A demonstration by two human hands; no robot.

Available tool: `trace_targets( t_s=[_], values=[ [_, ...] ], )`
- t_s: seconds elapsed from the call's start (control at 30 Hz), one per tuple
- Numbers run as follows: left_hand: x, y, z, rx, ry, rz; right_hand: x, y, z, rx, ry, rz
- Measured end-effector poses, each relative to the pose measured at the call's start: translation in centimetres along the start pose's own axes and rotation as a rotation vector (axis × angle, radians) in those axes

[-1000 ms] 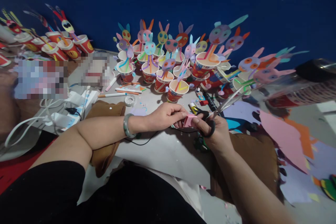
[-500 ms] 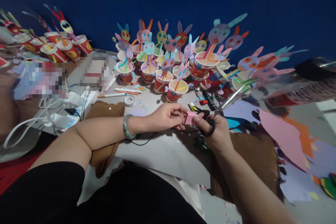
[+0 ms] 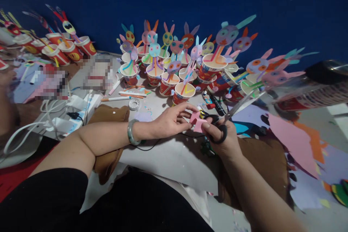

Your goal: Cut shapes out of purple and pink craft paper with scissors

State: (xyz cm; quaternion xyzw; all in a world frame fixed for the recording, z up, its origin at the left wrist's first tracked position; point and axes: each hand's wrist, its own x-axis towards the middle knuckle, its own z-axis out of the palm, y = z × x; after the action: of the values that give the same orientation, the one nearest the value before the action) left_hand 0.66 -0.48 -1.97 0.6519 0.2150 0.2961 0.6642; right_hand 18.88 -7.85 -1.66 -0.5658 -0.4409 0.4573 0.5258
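A small folded piece of pink paper (image 3: 199,125) is between my two hands, its fold partly opened. My left hand (image 3: 172,120), with a bangle on the wrist, pinches its left side between thumb and fingers. On the other side, my right hand (image 3: 227,139) grips the paper's right edge with thumb and fingertip. That same hand also keeps hold of black-handled scissors (image 3: 240,107), whose blades point up and to the right, away from the paper.
Paper cups with rabbit figures (image 3: 181,94) crowd the back of the table. White tape (image 3: 133,104) and pencils lie left of centre. A power strip (image 3: 87,107) with cables is at the left. Coloured paper sheets (image 3: 292,141) and a large bottle (image 3: 304,98) occupy the right.
The folded pink paper has spread apart, so two parts of it show now. My right hand has shifted slightly and the scissors have turned a little. At far left, another person's arm has moved.
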Motion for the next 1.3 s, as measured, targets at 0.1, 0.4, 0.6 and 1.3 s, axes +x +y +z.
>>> trace_targets(
  t_s=[0.1,0.4,0.6,1.3],
  values=[
    [-0.1,0.1,0.0,-0.047,-0.025,-0.028,0.0,-0.3,0.1,-0.023,-0.001,-0.011],
    [0.1,-0.1,0.2,-0.079,-0.022,-0.052,0.1,0.1,0.0,-0.028,-0.031,-0.045],
    [0.1,0.2,0.1,-0.058,0.006,-0.041,0.0,-0.1,0.2,-0.026,-0.022,-0.061],
    [0.0,0.4,0.2,0.017,0.037,-0.049,0.0,0.7,0.1,-0.118,0.087,-0.1]
  ],
)
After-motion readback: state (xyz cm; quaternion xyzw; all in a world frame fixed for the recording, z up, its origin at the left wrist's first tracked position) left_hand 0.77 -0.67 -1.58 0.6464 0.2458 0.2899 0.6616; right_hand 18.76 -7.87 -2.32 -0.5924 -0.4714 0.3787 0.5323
